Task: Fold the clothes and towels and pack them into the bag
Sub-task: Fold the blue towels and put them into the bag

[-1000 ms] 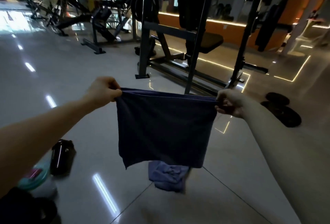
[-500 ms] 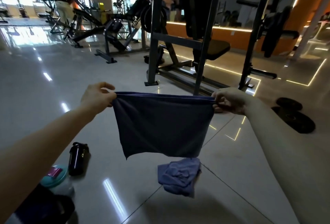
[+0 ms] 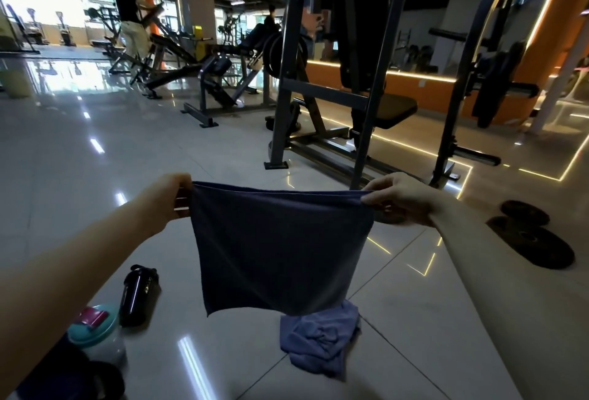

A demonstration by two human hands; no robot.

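Note:
A dark blue towel (image 3: 280,246) hangs in the air in front of me, doubled over, its top edge stretched level between both hands. My left hand (image 3: 169,197) pinches the top left corner. My right hand (image 3: 398,198) pinches the top right corner. Below the hanging towel, a lighter blue cloth (image 3: 320,342) lies crumpled on the tiled floor. A dark bag (image 3: 63,377) shows at the bottom left corner, only partly in view.
A black bottle (image 3: 138,294) and a teal-lidded shaker (image 3: 95,332) stand on the floor at lower left. Two black weight plates (image 3: 532,240) lie at right. A steel rack with a bench (image 3: 353,96) stands ahead. People use machines far back.
The view has tilted up a little and the towel has sunk lower in the frame. Both hands keep their pinch on the top corners, still about the same distance apart.

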